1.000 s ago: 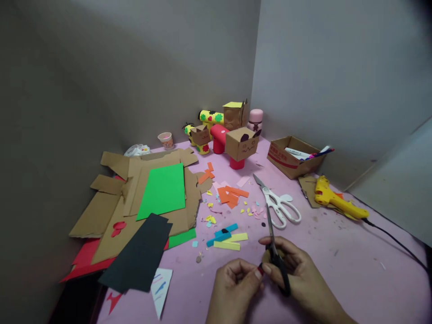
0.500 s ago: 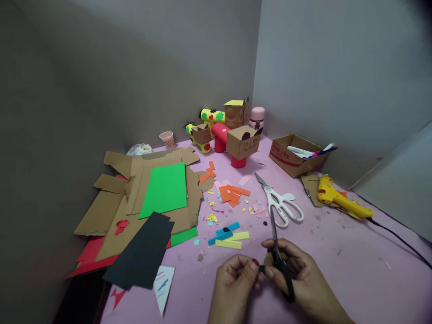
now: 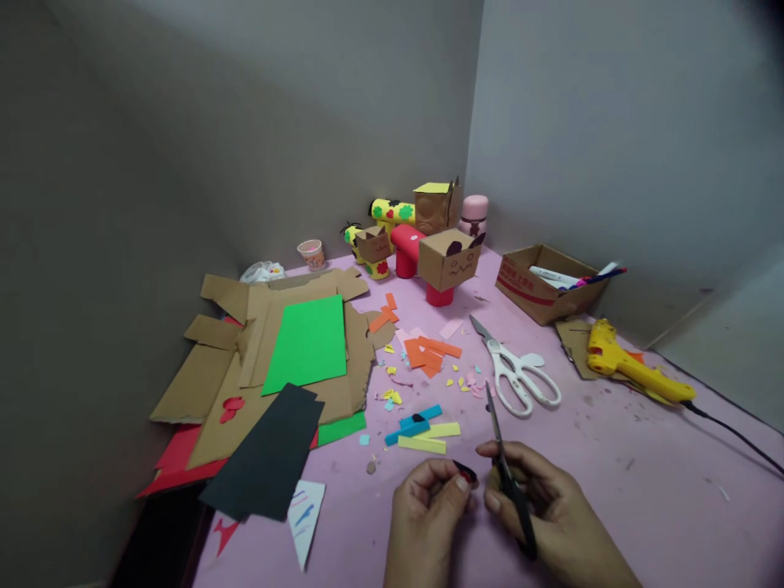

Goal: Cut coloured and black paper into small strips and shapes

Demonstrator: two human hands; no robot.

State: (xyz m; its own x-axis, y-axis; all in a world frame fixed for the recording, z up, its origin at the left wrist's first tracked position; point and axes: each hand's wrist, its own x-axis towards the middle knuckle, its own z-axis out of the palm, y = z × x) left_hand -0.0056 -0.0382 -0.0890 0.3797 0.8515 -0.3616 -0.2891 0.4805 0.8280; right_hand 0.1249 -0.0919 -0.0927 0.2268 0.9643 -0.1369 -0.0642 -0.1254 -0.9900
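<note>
My right hand (image 3: 545, 510) grips small black-handled scissors (image 3: 503, 465), blades pointing away from me over the pink table (image 3: 643, 490). My left hand (image 3: 425, 523) pinches a tiny black and red paper scrap (image 3: 465, 471) between thumb and forefinger, just left of the scissors. In front of my hands lie blue and yellow paper strips (image 3: 422, 431) and, further on, orange paper pieces (image 3: 429, 354). White scissors (image 3: 514, 371) rest on the table beyond my right hand.
Cardboard sheets with green paper (image 3: 306, 343) and black paper (image 3: 266, 461) lie at left. Cardboard box figures (image 3: 450, 260) stand in the far corner. An open box of markers (image 3: 545, 282) and a yellow glue gun (image 3: 630, 367) with its cord sit at right.
My hands have drawn slightly apart, so the scrap in my left hand is clear of the scissor blades. The view has shifted a little to the left.
</note>
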